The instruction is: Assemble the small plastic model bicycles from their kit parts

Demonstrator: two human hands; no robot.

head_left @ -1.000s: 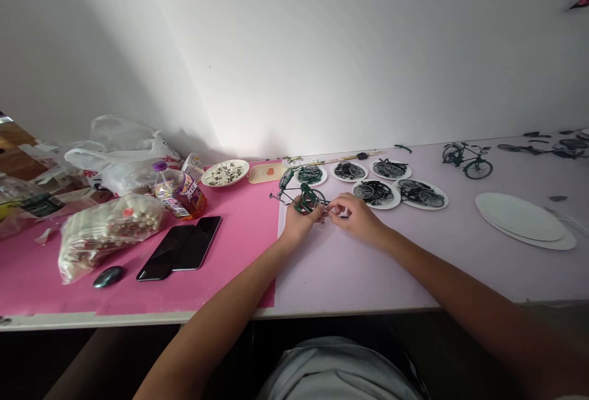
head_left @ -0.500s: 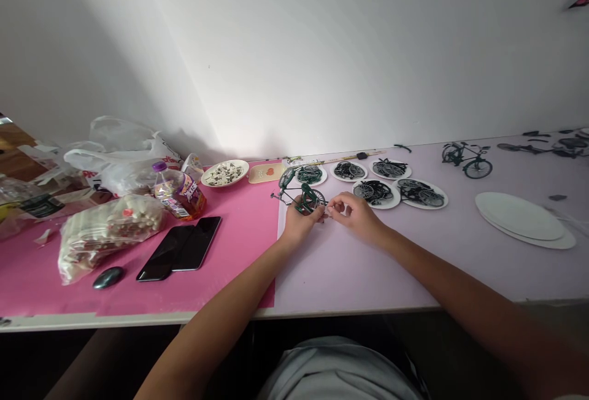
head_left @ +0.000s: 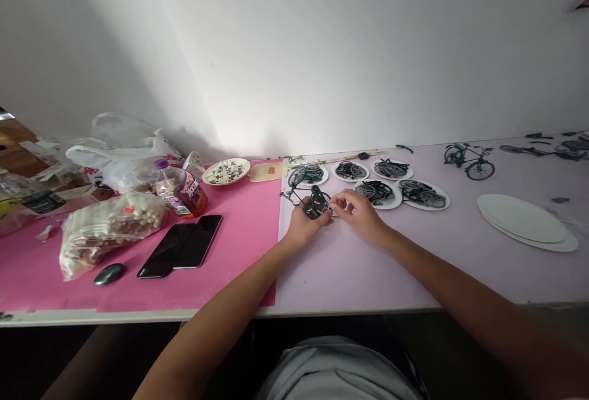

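A dark green model bicycle is held above the lilac part of the table, with my left hand closed round its rear-wheel end. The fingertips of my right hand are pinched together at the edge of that wheel; whatever lies between them is too small to make out. Just behind my hands stand white plates of model parts: one with green pieces, one with wheels, and one with black parts and wheels close to my right hand.
A finished-looking model bicycle stands at the back right, near stacked white plates. On the pink side lie two phones, a dark oval object, a drink bottle, a bag of white sticks and a plate of small pieces.
The model bicycle has turned and shifted slightly right in my left hand. My right hand stays pinched near the wheel, moved a little to the right. The view has shifted slightly.
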